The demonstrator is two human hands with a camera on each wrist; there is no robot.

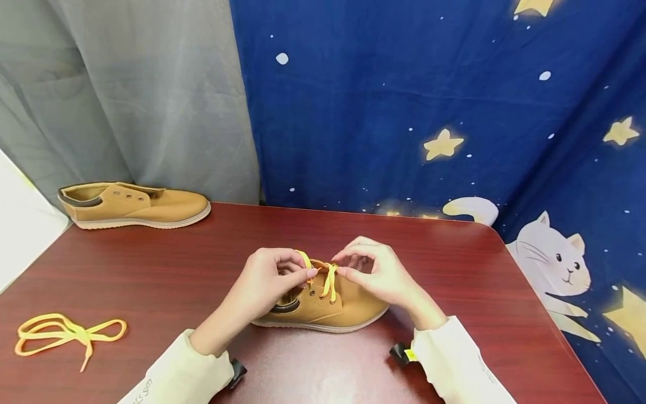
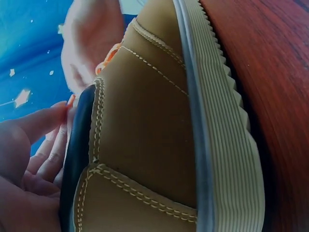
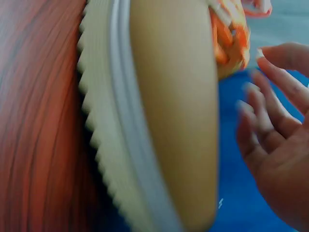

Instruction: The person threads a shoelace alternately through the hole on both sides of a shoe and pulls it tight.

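A tan lace-up shoe (image 1: 353, 306) stands on the table, toe to the right, with a yellow-orange shoelace (image 1: 329, 283) through its front eyelets. My left hand (image 1: 272, 278) is over the shoe's opening, pinching a length of lace between thumb and index finger. In the left wrist view, an orange bit of lace (image 2: 71, 100) shows at those fingertips. My right hand (image 1: 375, 275) is above the toe side, thumb and index finger pinching at the lace by the eyelets. The right wrist view shows its fingertips together beside the laced part (image 3: 231, 38); the lace between them is barely visible.
A second tan shoe (image 1: 141, 207), with unlaced eyelets, stands at the table's back left corner. A bundled yellow shoelace (image 1: 70, 334) lies at the front left of the dark red table (image 1: 202, 252). Grey and blue star-printed curtains (image 1: 404, 112) hang behind.
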